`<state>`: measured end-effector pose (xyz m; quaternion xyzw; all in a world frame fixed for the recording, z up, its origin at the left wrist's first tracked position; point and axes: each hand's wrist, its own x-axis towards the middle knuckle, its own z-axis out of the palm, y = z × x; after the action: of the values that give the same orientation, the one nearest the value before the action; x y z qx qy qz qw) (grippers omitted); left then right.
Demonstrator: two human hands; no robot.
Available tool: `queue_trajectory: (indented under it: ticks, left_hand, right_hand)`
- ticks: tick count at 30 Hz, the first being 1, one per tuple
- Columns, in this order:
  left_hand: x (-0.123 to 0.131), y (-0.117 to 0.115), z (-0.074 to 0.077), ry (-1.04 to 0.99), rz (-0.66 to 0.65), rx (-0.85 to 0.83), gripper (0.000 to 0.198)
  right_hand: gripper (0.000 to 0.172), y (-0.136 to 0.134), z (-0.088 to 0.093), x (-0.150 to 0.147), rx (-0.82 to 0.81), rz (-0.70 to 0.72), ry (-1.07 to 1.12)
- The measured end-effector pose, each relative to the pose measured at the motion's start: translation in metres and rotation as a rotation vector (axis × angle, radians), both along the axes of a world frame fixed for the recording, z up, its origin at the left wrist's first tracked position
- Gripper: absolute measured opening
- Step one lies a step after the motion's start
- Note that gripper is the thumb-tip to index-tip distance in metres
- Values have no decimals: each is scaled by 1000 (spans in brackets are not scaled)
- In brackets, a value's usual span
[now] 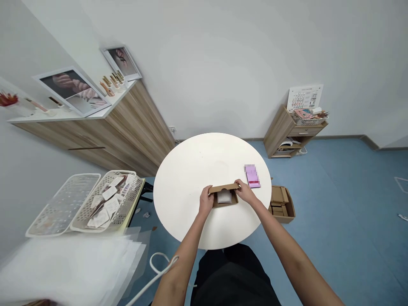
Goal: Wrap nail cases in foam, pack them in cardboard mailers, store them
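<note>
A small brown cardboard box rests on the round white table, its lid partly raised. Inside it lies a whitish wrapped packet. My left hand grips the box's left end, fingers at the lid's edge. At the other end my right hand pinches the right corner of the lid. A purple item, blurred in the picture, lies on the table just beyond my right hand.
Right of the table, a carton holds several folded brown boxes. On the left stand a white basket of small packets and a stack of translucent sheets. A wooden cabinet and a small shelf unit stand behind.
</note>
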<state>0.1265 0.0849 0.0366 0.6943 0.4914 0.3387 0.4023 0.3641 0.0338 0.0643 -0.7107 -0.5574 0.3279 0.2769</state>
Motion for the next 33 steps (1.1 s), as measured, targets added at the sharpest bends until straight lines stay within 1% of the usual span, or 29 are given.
queue_trajectory:
  ticks: [3, 5, 7, 9, 11, 14, 18, 20, 22, 25, 28, 31, 33]
  left_hand:
    - [-11, -20, -16, 45, -84, 78, 60]
    - [-18, -35, -26, 107, -125, 88, 66]
    - [-24, -51, -35, 172, -143, 76, 69]
    - [-28, -67, -43, 208, -144, 87, 70]
    - [-32, -80, -50, 229, -141, 89, 69]
    - [-35, -94, -61, 246, -132, 46, 65]
    - [-35, -101, -73, 192, -119, -36, 63]
    - [-32, -102, -75, 127, -96, -65, 61]
    - [-28, -102, -73, 66, -56, -99, 58]
    - [-24, -102, -61, 13, 24, -176, 56]
    - [-21, -98, -40, 16, 106, -261, 52]
    - [-21, -86, -10, 52, 164, -309, 46]
    - [-23, -76, 10, 76, 167, -291, 40]
  right_hand:
    - [58, -24, -19, -6, 41, 29, -52]
    - [66, -40, -35, -11, 79, 56, -98]
    - [77, -56, -53, -18, 112, 94, -158]
    - [87, -71, -69, -25, 113, 104, -212]
    - [89, -85, -83, -33, 113, 89, -245]
    - [87, -100, -98, -41, 115, 65, -263]
    - [83, -107, -107, -46, 104, 50, -233]
    - [81, -107, -106, -48, 68, 36, -198]
    - [79, -106, -100, -50, 18, 23, -166]
    - [73, -104, -83, -54, -54, 2, -122]
    - [66, -99, -59, -57, -96, -22, -54]
    - [59, -90, -31, -56, -120, -12, -10]
    - [55, -81, -11, -54, -159, 10, -27]
